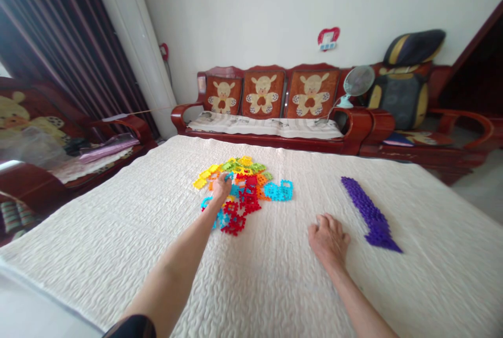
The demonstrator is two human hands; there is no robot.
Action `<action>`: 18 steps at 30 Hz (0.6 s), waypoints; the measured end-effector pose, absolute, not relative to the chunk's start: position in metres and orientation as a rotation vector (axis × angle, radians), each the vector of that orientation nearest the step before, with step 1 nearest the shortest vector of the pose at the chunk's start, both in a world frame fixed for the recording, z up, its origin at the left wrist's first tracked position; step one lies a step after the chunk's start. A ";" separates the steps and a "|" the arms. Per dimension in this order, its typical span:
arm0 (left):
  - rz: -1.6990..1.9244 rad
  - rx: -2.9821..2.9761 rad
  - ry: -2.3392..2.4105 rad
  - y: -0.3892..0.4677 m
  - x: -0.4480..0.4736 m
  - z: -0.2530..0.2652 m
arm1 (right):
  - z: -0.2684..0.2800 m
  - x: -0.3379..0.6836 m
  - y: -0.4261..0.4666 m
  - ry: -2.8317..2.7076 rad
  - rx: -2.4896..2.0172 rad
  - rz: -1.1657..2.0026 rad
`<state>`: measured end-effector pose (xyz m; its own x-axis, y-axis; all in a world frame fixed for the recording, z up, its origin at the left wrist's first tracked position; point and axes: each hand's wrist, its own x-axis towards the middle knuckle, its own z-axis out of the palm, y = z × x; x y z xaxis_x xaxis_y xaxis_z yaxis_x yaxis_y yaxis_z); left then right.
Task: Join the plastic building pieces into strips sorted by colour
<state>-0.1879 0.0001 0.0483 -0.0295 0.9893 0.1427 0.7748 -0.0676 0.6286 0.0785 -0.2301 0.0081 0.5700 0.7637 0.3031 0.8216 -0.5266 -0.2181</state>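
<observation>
Colorful flat plastic interlocking pieces lie in a loose pile on the quilted cloth. Red pieces (250, 194) sit in its middle, yellow pieces (206, 175) at its far left, and joined light-blue pieces (279, 190) at its right. My left hand (222, 186) reaches into the pile, its fingers closed at a small blue piece (228, 176). Apart from the pile, my right hand (329, 236) rests on the cloth, palm down, with bent, slightly spread fingers and nothing held. To its right lies a long strip of joined purple pieces (369, 215), not touching the hand.
The cream quilted cloth (267, 280) covers the wide table. Beyond its far edge stands a wooden sofa (271, 138) with bear-patterned cushions and a small fan (358, 82). A massage-cushioned chair (403, 99) is at the right, and another wooden armchair (129, 126) at the left.
</observation>
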 end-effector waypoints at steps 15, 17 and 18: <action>0.635 2.103 1.733 -0.010 -0.131 0.055 | 0.006 0.080 -0.230 -1.300 -2.465 -0.266; 0.584 2.126 1.748 -0.009 -0.128 0.050 | 0.006 0.079 -0.230 -1.298 -2.460 -0.274; 0.568 2.132 1.761 -0.008 -0.125 0.047 | 0.005 0.080 -0.230 -1.298 -2.458 -0.279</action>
